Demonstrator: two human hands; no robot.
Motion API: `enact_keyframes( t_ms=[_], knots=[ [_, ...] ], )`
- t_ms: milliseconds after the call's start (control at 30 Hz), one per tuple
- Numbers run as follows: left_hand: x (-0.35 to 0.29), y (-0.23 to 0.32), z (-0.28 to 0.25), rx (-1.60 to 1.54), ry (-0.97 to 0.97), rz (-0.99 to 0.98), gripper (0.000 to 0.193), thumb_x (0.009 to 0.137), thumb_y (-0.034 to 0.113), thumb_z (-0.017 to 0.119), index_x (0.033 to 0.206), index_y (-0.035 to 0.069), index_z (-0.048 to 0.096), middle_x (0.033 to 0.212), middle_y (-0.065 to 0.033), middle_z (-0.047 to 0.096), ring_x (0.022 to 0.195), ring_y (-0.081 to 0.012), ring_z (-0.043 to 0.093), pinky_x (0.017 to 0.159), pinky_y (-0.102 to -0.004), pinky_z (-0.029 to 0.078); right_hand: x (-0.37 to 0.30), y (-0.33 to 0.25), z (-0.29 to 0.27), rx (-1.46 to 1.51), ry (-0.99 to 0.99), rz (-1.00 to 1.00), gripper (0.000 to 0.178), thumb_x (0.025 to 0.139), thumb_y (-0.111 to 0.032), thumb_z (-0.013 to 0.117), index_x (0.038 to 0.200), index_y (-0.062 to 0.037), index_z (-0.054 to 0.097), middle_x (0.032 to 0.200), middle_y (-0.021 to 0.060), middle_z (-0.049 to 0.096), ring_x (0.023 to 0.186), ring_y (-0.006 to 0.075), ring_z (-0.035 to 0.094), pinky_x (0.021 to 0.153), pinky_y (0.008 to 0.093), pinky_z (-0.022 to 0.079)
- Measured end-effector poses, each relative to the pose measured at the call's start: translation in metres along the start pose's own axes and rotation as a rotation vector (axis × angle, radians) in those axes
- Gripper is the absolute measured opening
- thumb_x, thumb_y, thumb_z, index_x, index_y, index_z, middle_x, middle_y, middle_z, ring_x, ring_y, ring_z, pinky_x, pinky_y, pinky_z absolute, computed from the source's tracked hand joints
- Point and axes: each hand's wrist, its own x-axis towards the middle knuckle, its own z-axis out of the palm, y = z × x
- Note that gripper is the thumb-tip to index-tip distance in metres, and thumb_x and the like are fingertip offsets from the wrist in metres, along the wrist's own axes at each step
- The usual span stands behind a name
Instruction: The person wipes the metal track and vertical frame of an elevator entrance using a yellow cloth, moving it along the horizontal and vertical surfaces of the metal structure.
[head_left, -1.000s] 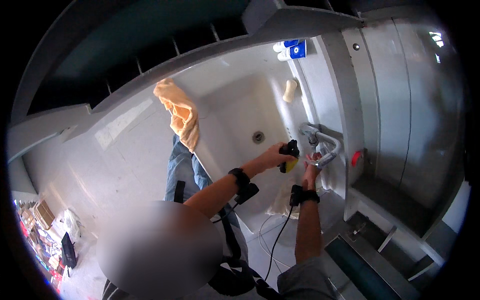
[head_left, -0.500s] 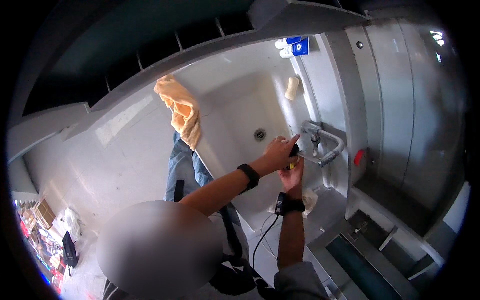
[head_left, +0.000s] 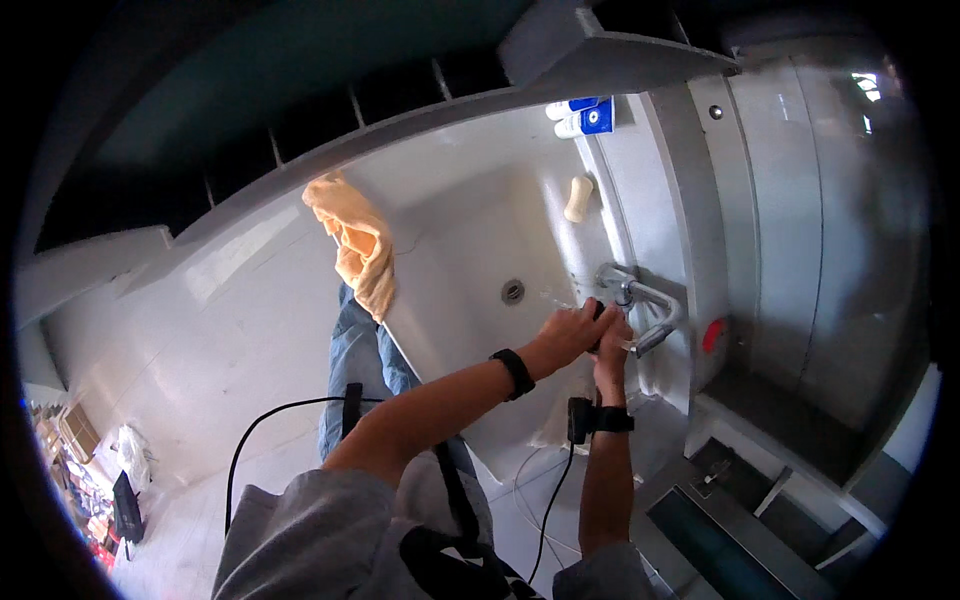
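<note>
Both hands meet under the faucet [head_left: 655, 300] at the right side of a white sink basin [head_left: 450, 280]. My left hand [head_left: 565, 338] has its fingers closed over a small dark object [head_left: 598, 312], most of which they hide. From below and to the right, my right hand [head_left: 612, 352] closes round the same object. What kind of thing it is I cannot make out. Clear splashes show beside the fingers. A round drain [head_left: 513, 291] lies left of the hands. Each wrist wears a black strap, and a cable runs from the right one.
A peach-coloured cloth [head_left: 355, 245] hangs over the sink's left rim. On the far ledge stand white-and-blue containers [head_left: 585, 118], with a pale bar [head_left: 578, 199] nearer. Something red [head_left: 713, 335] sits right of the faucet. A shelf edge [head_left: 330, 150] crosses overhead.
My hands have moved slightly right and down, closer together beneath the faucet. The left index finger, stretched out before, is now bent in. A yellow part of the object no longer shows.
</note>
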Motion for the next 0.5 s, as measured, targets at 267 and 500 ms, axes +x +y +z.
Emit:
enact_keyframes(
  t_ms=[267, 500],
  knots=[
    [0.020, -0.003, -0.039, 0.040, -0.386, 0.042, 0.023, 0.075, 0.024, 0.066, 0.090, 0.007, 0.070, 0.080, -0.0188, 0.069, 0.079, -0.0332, 0.070, 0.065, -0.0426, 0.056, -0.022, -0.023, 0.013, -0.134, 0.052, -0.088, 0.040, 0.101, -0.034, 0.049, 0.079, -0.0013, 0.058, 0.075, -0.0010, 0.054, 0.075, 0.0104, 0.048, 0.065, 0.0312, 0.042],
    [0.014, -0.022, -0.024, -0.227, -0.433, -0.021, 0.029, 0.075, 0.018, 0.066, 0.103, 0.008, 0.066, 0.093, -0.0169, 0.067, 0.081, -0.0369, 0.066, 0.068, -0.0421, 0.055, -0.019, 0.004, 0.003, -0.446, 0.050, -0.393, 0.035, 0.100, -0.037, 0.047, 0.087, -0.0064, 0.057, 0.070, 0.0016, 0.055, 0.064, 0.0094, 0.049, 0.058, 0.0252, 0.040]
  ],
)
